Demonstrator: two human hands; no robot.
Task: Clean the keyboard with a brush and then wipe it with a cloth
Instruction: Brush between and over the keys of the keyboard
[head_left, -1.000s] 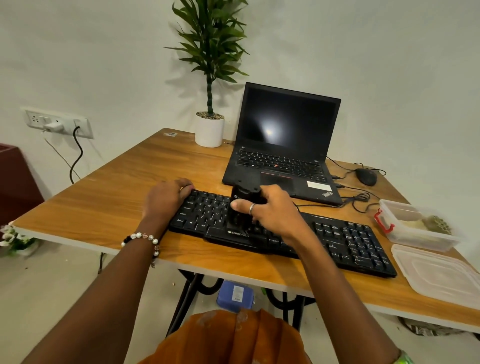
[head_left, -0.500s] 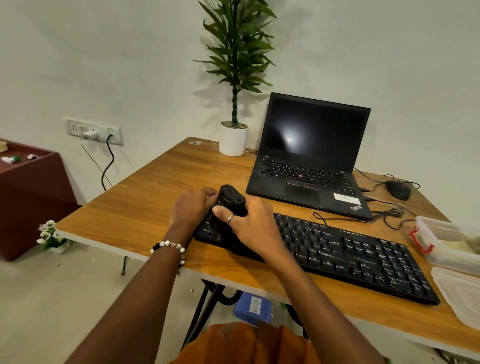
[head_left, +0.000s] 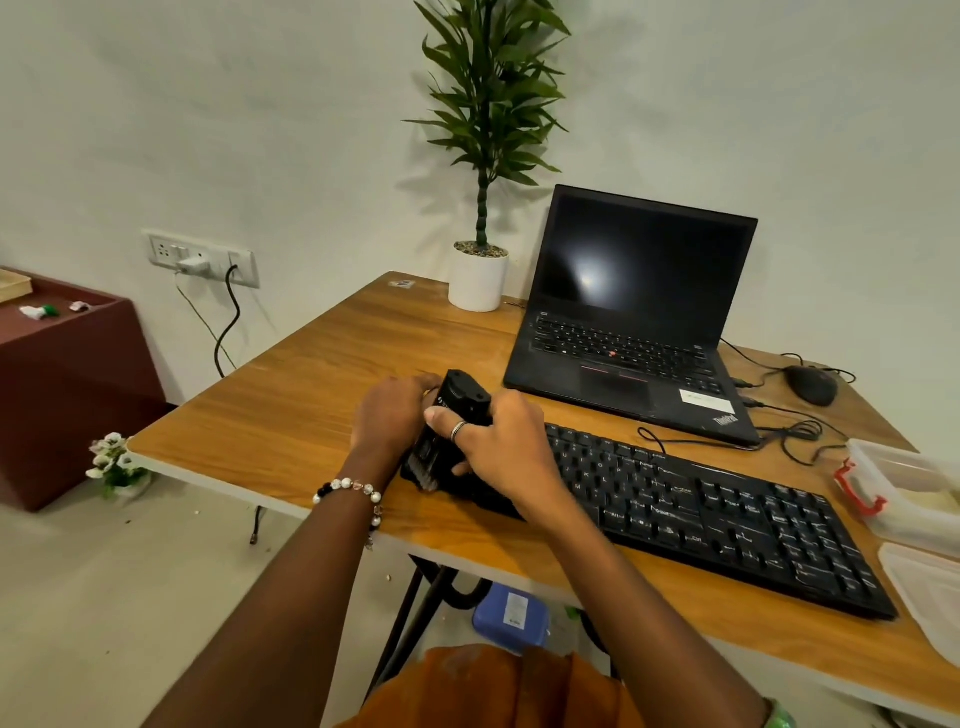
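The brushing stage looked under way: the brush (head_left: 451, 431) stood with its bristles on the left end of the keyboard (head_left: 691, 509), which lay along the desk (head_left: 311, 410) front edge. No cloth was visible, so wiping remained. The right hand (head_left: 498, 447) gripped the brush; the left hand (head_left: 389, 415) pressed the keyboard's left end, fingers hidden.

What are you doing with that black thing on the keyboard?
A person is brushing a keyboard on a table. The right hand grips a black brush, its bristles down at the keyboard's left end. The left hand rests at that end beside the brush. No cloth is in use yet.
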